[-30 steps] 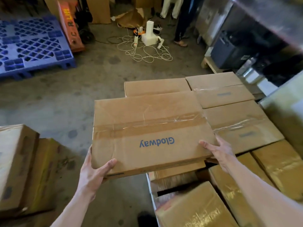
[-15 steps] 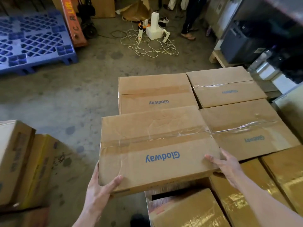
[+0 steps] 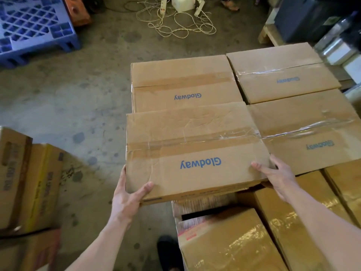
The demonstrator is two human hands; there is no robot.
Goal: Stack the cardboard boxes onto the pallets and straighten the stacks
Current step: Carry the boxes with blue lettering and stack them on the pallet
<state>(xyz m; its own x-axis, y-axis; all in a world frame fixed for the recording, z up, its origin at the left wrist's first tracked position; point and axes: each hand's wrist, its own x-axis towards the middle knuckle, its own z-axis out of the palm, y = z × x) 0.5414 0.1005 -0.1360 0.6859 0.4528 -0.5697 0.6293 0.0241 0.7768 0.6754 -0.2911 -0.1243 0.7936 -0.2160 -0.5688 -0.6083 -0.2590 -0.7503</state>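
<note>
A flat brown "Glodway" cardboard box point(image 3: 193, 151) sits at the near left of the top layer of a stack. My left hand point(image 3: 129, 194) grips its near left corner, thumb on top. My right hand point(image 3: 277, 173) grips its near right corner. Three more Glodway boxes lie in the same layer: one behind point(image 3: 181, 83), one at the far right point(image 3: 279, 73) and one to the right point(image 3: 312, 132). The held box overhangs the stack's left edge and its right edge touches the neighbour. Lower boxes wrapped in shiny film point(image 3: 234, 245) lie beneath and nearer me.
Loose brown boxes point(image 3: 29, 182) stand on the floor at the left. A blue plastic pallet point(image 3: 35, 28) lies at the far left. Tangled white cable and a power strip point(image 3: 175, 22) cover the floor behind. Dark equipment point(image 3: 304, 18) stands at the far right.
I have lowered the box with both hands and pushed it forward onto the top layer, next to the other three boxes. The view has tilted down.
</note>
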